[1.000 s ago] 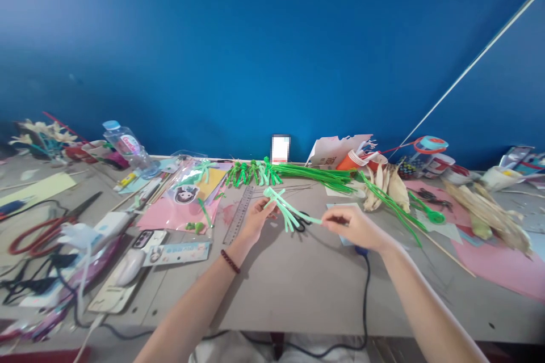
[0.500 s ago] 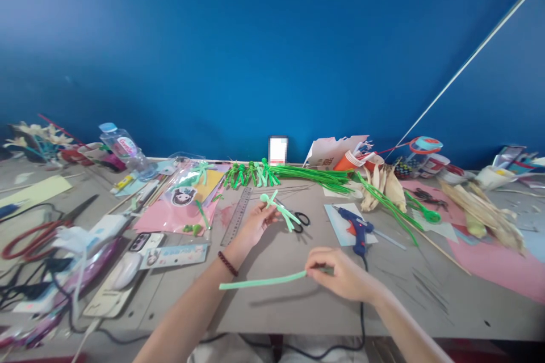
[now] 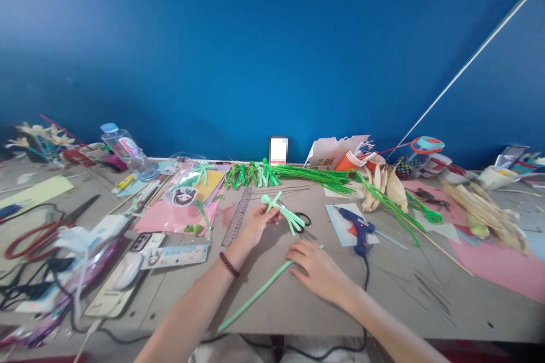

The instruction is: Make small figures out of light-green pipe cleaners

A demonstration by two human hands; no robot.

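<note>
— Pale-green fuzzy figure (image 3: 292,219)?
— Left of the glue gun (image 3: 361,233), pinched in the left hand (image 3: 258,222). Right hand (image 3: 310,266) lies over a strip (image 3: 264,288); grip unclear.
— Risk?
— A slack pinch could drop it.

Both forearms (image 3: 196,307) are bare, with 1 dark-red beaded bracelet (image 3: 229,265) around the left wrist (image 3: 239,246).

fuzzy matt pipe cleaner (image 3: 257,293), smooth plastic glue gun (image 3: 361,233), glossy plastic bag (image 3: 184,196)
</note>
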